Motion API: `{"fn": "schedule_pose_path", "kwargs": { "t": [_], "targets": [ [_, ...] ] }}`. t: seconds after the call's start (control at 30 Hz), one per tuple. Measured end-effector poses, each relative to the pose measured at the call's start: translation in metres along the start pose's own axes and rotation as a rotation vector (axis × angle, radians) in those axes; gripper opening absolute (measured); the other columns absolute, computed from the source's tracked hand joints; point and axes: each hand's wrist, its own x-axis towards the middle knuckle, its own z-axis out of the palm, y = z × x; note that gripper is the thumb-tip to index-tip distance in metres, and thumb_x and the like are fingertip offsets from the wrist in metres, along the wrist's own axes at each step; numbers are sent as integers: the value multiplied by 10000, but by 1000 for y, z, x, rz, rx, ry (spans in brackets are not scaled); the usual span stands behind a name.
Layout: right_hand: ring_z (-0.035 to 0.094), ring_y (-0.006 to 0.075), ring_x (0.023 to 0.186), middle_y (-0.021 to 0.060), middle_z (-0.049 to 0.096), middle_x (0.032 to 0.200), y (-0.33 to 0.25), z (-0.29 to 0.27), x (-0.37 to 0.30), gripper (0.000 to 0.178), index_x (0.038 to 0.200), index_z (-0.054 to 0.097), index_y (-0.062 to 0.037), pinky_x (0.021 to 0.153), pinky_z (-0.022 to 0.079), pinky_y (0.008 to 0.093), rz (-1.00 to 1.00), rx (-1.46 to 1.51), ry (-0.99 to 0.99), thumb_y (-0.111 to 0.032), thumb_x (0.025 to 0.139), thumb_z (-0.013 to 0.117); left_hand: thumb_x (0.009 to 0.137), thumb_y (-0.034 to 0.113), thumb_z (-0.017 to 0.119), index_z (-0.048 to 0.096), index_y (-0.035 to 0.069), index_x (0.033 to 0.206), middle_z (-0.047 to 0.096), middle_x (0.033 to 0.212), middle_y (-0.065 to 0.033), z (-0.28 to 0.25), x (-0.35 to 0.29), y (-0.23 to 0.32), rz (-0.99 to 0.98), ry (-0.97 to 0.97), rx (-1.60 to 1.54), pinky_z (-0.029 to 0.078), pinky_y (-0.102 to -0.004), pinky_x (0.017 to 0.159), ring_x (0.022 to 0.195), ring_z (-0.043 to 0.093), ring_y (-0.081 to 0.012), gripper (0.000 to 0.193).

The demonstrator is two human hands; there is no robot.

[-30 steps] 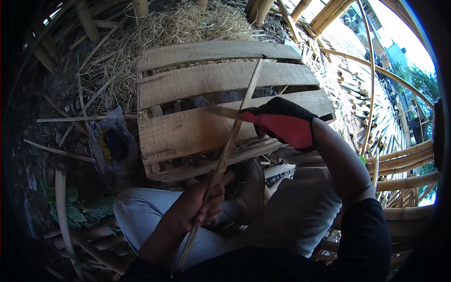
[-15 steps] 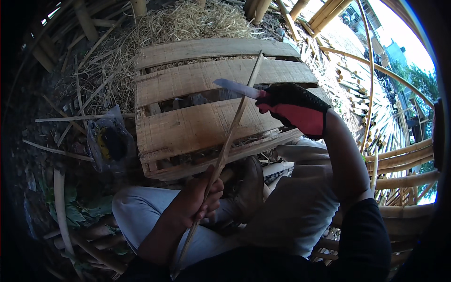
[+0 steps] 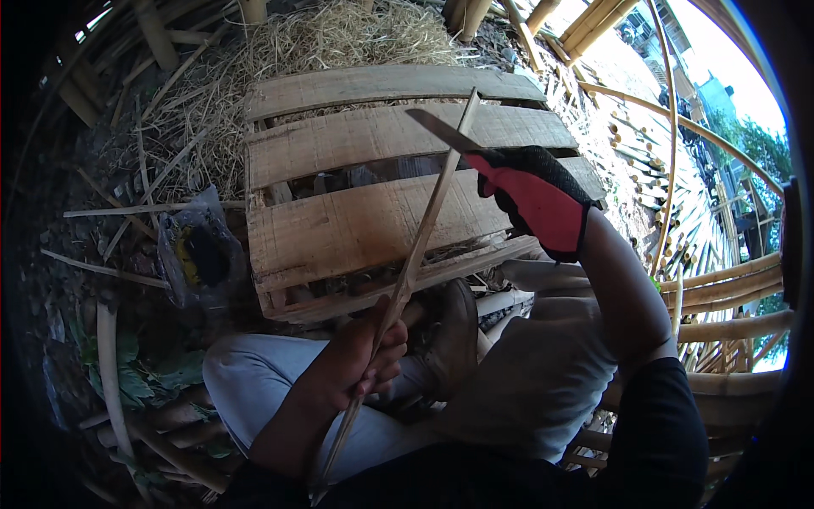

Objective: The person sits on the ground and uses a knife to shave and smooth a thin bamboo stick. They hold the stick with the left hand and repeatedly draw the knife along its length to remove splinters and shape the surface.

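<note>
Metal blade (image 3: pixel 441 130); matt wood slats (image 3: pixel 381 214); glossy plastic bag (image 3: pixel 205 206).

No text, label, brand, number or sign can be read. On the crumpled clear plastic bag (image 3: pixel 203 208) with a black and yellow object (image 3: pixel 206 256) inside, any print is too small and dark to make out.
</note>
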Motion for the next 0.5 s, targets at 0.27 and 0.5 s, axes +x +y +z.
{"fn": "schedule_pose_path", "kwargs": {
  "t": [0.27, 0.5],
  "targets": [
    [511, 97, 516, -7, 563, 674, -1, 11, -12, 235, 1025, 728, -117, 502, 429, 280, -31, -165, -220, -240, 923, 555, 1034, 542, 356, 409, 176, 714, 321, 445, 47, 2, 3, -1, -4, 5, -7, 228, -211, 305, 294, 287, -53, 489],
    [513, 25, 599, -44, 535, 658, -7, 9, -8, 343, 856, 657, -74, 542, 388, 206, 29, -197, -235, -326, 1018, 490, 1049, 426, 361, 406, 185, 678, 330, 426, 44, 1, 1, -2, -23, 46, -17, 233, -205, 309, 292, 304, -56, 444]
  ]
}}
